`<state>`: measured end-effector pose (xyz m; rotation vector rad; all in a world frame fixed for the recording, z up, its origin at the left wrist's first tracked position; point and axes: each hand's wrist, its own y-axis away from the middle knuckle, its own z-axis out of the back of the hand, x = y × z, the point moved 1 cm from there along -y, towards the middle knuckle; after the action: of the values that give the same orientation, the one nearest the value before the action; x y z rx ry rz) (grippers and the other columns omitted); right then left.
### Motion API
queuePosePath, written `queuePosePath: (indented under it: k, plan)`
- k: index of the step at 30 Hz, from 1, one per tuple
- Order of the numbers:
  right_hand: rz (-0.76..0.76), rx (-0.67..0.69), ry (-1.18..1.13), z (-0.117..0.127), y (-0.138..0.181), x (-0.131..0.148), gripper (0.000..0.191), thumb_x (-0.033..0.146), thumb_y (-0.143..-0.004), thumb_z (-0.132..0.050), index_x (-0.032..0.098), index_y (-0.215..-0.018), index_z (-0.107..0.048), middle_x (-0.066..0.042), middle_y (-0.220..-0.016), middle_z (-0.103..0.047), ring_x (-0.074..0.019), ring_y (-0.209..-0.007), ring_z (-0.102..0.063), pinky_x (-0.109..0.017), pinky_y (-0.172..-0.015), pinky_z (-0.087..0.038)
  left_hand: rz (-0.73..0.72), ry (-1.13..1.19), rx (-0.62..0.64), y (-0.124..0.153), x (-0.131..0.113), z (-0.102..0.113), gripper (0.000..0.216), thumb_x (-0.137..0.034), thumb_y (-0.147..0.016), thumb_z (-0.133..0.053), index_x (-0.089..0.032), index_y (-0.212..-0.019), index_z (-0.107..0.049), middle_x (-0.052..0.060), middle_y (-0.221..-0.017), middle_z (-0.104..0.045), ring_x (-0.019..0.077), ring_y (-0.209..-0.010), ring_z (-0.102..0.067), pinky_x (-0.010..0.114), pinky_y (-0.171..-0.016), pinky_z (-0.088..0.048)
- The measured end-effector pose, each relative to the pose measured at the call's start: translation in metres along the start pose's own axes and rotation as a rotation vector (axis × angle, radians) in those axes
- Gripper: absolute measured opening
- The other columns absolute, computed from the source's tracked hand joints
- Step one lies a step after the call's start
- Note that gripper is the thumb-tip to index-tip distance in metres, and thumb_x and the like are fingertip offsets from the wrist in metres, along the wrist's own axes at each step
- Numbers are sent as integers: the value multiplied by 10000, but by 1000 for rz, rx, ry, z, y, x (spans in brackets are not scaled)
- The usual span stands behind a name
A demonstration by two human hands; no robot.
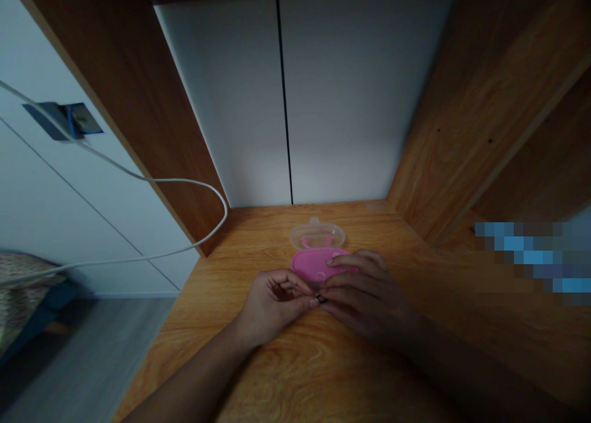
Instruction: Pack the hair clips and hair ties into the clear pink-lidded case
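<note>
A pink oval case [305, 264] lies on the wooden surface, with its clear lid [318, 229] swung open behind it. Through the lid a pink curved handle [317, 242] shows. At the case's near edge, my left hand [276, 304] pinches a small dark thing [322, 298] between thumb and forefinger. My right hand [369, 294] is bent over the case's right part. Some of its fingertips rest on or just above the case, and its lower fingers meet the dark thing. That thing is too small and too covered to name.
Around the wooden desktop [221, 275] stand wood panels [462, 115] at both sides and a white back panel [341, 103]. A white cable [184, 181] loops in from the left, past a wall socket [85, 120]. Patterned fabric [28, 294] is at far left.
</note>
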<state>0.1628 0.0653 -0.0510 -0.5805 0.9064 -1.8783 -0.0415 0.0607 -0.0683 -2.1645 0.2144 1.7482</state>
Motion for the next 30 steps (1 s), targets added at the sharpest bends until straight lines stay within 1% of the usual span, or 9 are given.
queuePosePath:
  k: [2,6,10,16,19,22,25,27,30]
  plan:
    - [0,8,-5,0,-1,1,135,279,-855,-740,245,-970,-677,40,-906,-777,-194,-1053,-638,-380,-938,-390,-8,2,-4,0,0,0,173,-171,-672,-858,-127,-695,-692,25,-694,-742,90,-607,-655,190,-621,-533]
    - [-1,8,-15,1,-1,1,137,240,-852,-732,242,-976,-675,31,-911,-778,-196,-1053,-640,-382,-939,-397,-20,-27,-9,-1,0,-1,199,-199,-664,-867,-128,-676,-682,25,-683,-730,99,-606,-648,207,-622,-533]
    - [-4,-13,-17,2,-1,2,143,225,-823,-747,239,-946,-674,25,-877,-776,-203,-1032,-655,-389,-932,-407,-3,-34,-9,-1,0,0,207,-208,-663,-870,-128,-669,-679,27,-678,-726,99,-604,-642,207,-619,-525]
    - [-36,-9,-21,3,-1,2,170,196,-787,-751,248,-927,-669,36,-860,-769,-208,-1040,-659,-400,-930,-422,4,-27,-27,-1,0,1,214,-202,-665,-871,-122,-666,-673,34,-685,-730,96,-616,-648,199,-626,-517]
    - [-77,-68,-12,5,-1,0,172,191,-772,-755,254,-905,-666,27,-823,-758,-222,-991,-666,-414,-881,-446,24,26,-59,-3,2,4,251,-215,-643,-891,-118,-668,-660,42,-694,-736,104,-623,-658,203,-626,-517]
    - [-176,-173,-23,7,1,-5,199,162,-751,-759,259,-895,-663,7,-803,-742,-236,-934,-659,-420,-826,-485,49,143,-108,-6,4,8,276,-223,-646,-897,-121,-695,-644,38,-696,-740,97,-605,-652,193,-609,-504]
    - [-282,-281,-29,8,5,-9,209,159,-743,-762,265,-895,-664,-9,-795,-730,-250,-901,-649,-434,-799,-514,50,278,-127,-8,4,13,268,-209,-667,-887,-128,-726,-639,25,-718,-746,86,-596,-648,185,-607,-494]
    - [-310,-307,-32,7,7,-11,197,171,-749,-762,268,-891,-665,-15,-790,-728,-255,-893,-644,-443,-794,-519,43,338,-123,-9,3,14,264,-198,-667,-886,-131,-734,-639,20,-737,-750,85,-597,-652,190,-617,-498]
    - [-322,-291,-33,7,6,-11,195,166,-755,-755,264,-899,-666,-18,-794,-729,-254,-895,-641,-438,-788,-521,47,339,-123,-9,2,14,259,-194,-664,-887,-131,-739,-647,18,-743,-754,88,-603,-659,197,-628,-510]
